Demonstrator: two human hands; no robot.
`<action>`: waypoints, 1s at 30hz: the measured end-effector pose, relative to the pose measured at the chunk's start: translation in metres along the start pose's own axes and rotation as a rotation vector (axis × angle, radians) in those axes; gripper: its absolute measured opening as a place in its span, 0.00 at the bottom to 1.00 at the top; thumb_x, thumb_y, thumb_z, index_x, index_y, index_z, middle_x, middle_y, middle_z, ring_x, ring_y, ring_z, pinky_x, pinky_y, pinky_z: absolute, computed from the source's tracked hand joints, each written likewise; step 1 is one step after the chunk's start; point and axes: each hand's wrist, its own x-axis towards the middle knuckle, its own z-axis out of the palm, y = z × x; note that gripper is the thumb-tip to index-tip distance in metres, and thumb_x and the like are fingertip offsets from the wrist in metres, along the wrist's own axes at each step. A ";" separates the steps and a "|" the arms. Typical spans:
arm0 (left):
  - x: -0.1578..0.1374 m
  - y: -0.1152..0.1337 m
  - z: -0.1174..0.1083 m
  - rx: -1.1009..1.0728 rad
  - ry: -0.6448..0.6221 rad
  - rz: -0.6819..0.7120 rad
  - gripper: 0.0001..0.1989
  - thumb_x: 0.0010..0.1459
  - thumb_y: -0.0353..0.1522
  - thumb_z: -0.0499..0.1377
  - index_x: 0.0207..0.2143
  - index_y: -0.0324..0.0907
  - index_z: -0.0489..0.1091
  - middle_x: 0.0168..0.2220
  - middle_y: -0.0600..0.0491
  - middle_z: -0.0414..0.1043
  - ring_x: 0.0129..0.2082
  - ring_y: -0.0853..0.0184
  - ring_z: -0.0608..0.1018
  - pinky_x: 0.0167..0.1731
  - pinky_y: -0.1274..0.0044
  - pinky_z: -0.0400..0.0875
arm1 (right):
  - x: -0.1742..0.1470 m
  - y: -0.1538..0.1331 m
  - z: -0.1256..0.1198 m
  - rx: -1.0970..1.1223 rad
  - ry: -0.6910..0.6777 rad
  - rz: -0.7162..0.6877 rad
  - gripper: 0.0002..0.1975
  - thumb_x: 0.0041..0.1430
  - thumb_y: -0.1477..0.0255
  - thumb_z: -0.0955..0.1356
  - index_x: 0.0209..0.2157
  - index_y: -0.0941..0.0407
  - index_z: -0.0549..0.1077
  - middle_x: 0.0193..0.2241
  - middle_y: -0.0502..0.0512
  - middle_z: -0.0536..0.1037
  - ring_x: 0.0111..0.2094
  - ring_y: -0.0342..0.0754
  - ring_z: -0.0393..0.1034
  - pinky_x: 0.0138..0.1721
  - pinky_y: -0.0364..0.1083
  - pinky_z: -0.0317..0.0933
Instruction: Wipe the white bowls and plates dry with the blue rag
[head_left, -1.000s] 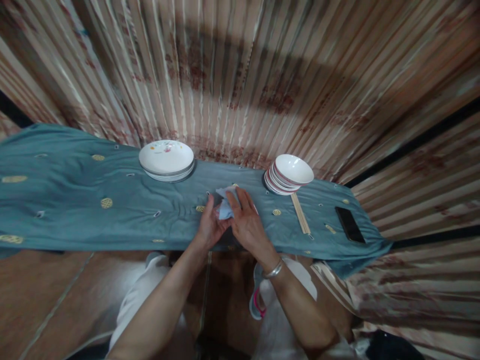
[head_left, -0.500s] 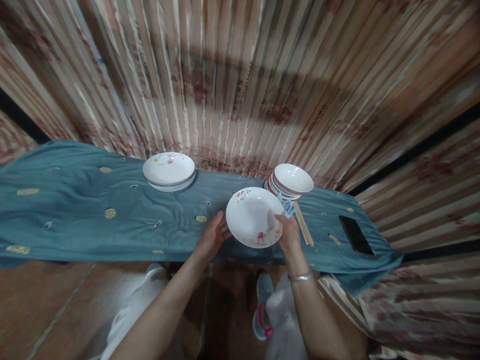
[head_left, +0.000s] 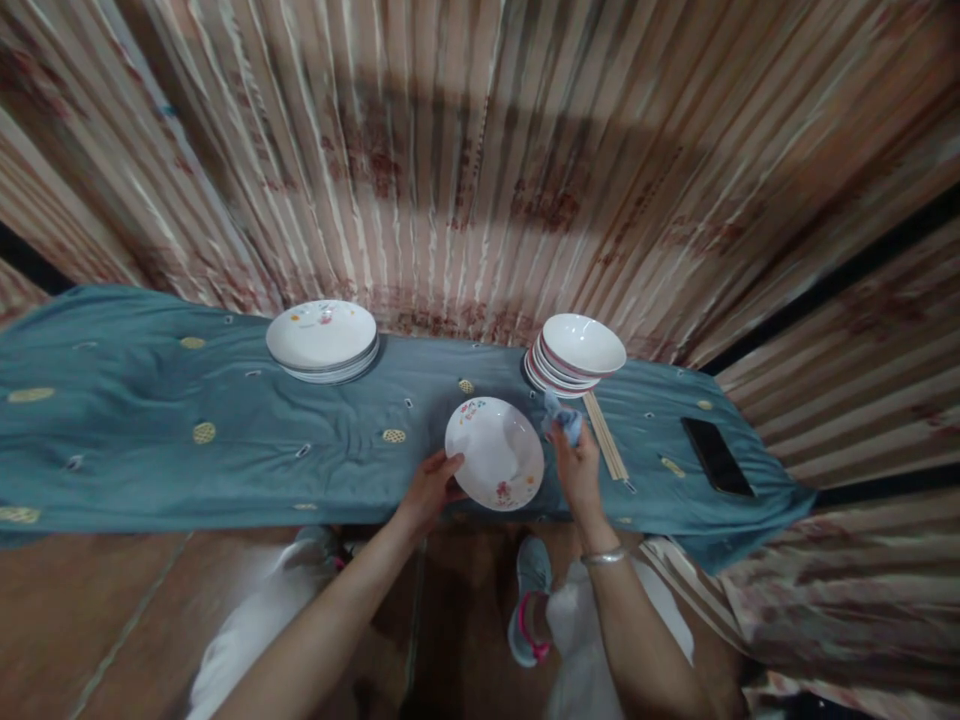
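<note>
A white plate with a floral print [head_left: 495, 452] is tilted above the near side of the table. My left hand [head_left: 433, 488] grips its left rim, thumb on top and fingers underneath. To the plate's right, apart from it, my right hand [head_left: 576, 468] is closed on a crumpled light-blue cloth [head_left: 564, 420]. Just beyond the cloth stands a stack of white bowls with red outer bands [head_left: 577, 350]. Several wooden chopsticks [head_left: 606, 436] lie beside my right hand.
A stack of floral plates [head_left: 322, 338] stands at the back left of the table, which has a teal patterned cloth [head_left: 247, 450]. A black phone [head_left: 716, 456] lies near the right end. A striped curtain [head_left: 450, 170] hangs close behind the table.
My left hand has taken hold of the plate's left rim. My right hand has let go of the right rim and moved clear with the cloth. The plate has lowered slightly.
</note>
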 end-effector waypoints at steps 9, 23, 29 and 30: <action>0.002 -0.005 -0.001 -0.029 -0.014 -0.011 0.21 0.53 0.37 0.64 0.49 0.38 0.70 0.38 0.44 0.79 0.36 0.57 0.81 0.32 0.68 0.78 | -0.034 0.001 0.011 -0.903 -0.428 -0.377 0.20 0.61 0.64 0.66 0.53 0.55 0.70 0.61 0.66 0.63 0.63 0.62 0.53 0.59 0.66 0.52; -0.004 -0.004 0.002 -0.007 -0.057 0.025 0.35 0.53 0.37 0.64 0.62 0.49 0.56 0.49 0.47 0.73 0.38 0.60 0.80 0.34 0.67 0.78 | 0.006 0.009 0.063 -0.767 -0.295 -0.330 0.12 0.63 0.73 0.61 0.43 0.60 0.72 0.42 0.67 0.75 0.46 0.55 0.68 0.51 0.56 0.63; -0.006 -0.006 0.000 -0.028 -0.062 0.010 0.36 0.55 0.37 0.63 0.64 0.51 0.55 0.56 0.46 0.69 0.44 0.56 0.79 0.37 0.64 0.79 | -0.007 -0.012 0.091 -0.564 -0.431 -0.304 0.11 0.60 0.73 0.64 0.43 0.58 0.73 0.43 0.61 0.78 0.46 0.52 0.72 0.50 0.50 0.64; -0.006 -0.006 -0.001 -0.029 -0.058 0.018 0.35 0.55 0.37 0.63 0.64 0.51 0.55 0.57 0.46 0.69 0.45 0.56 0.79 0.37 0.64 0.79 | -0.011 -0.015 0.091 -0.519 -0.480 -0.298 0.11 0.59 0.74 0.65 0.42 0.57 0.74 0.43 0.60 0.78 0.45 0.51 0.72 0.50 0.49 0.64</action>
